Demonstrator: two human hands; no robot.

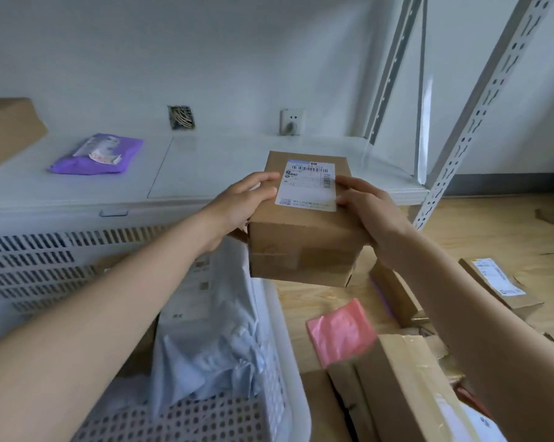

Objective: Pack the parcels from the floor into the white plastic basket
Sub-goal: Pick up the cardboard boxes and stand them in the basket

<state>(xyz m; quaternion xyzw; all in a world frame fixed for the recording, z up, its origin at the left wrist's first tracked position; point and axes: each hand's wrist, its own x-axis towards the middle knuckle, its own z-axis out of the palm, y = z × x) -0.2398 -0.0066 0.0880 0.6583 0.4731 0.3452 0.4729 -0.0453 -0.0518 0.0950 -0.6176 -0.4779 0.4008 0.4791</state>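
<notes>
At the far left a purple mailer (95,154) lies on a white ledge (205,167) along the wall, apart from the work. Below it the white plastic basket (279,339) stands on the floor (480,231), and grey poly-bag parcels (205,330) already lean inside it against the right wall. The left hand (243,202) grips the left face of a cardboard box (304,237), fingers curled over its top edge beside the shipping label (307,186). The box hangs in the air, level, just above and partly past the basket's right rim. The right hand (365,205) clamps the opposite face in the same way. To place it well, I would carry the box left until it clears the rim, keep it level, then lower it beside the soft bags, not on their crumpled tops, so it sits flat. On the floor at right a pink bag (339,330) and several cardboard parcels (406,384) wait.
</notes>
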